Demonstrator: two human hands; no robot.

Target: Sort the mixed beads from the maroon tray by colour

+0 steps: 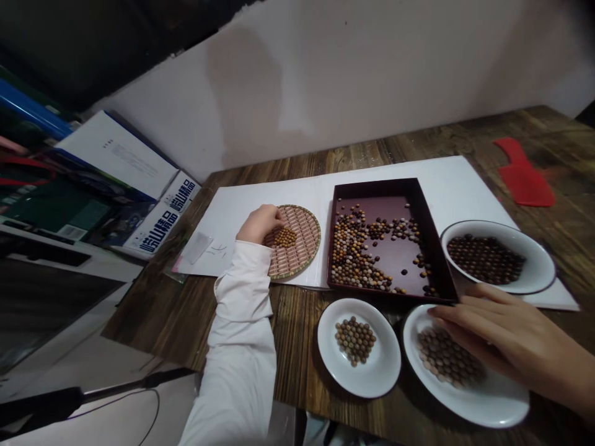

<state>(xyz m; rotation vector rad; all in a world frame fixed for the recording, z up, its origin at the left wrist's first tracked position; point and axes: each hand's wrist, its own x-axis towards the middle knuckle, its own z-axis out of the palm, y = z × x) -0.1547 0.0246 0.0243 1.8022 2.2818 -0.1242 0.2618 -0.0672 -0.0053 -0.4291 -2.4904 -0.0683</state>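
Two hands at sorted beads, tabletop.

Left hand (259, 224) rests on the mat (304, 251) toward the tabletop's left edge, fingers curled together against the tan beads (284, 236) heaped at the mat's middle; cannot tell whether they pinch one. Right hand (502, 337) lies palm down over the big plate (465, 406) at the near edge, fingers stretched out flat and close together, tips at the plate's far rim, gripping nothing, just above the brown beads (444, 359). Small plate (385, 371) just left of it, also with beads. Tray (425, 204) of mixed beads (357, 248) mid-tabletop, between mat and bowl (542, 269). Mat, tray and bowl sit on a white sheet (279, 192). Red scoop (523, 176) near the far right corner.
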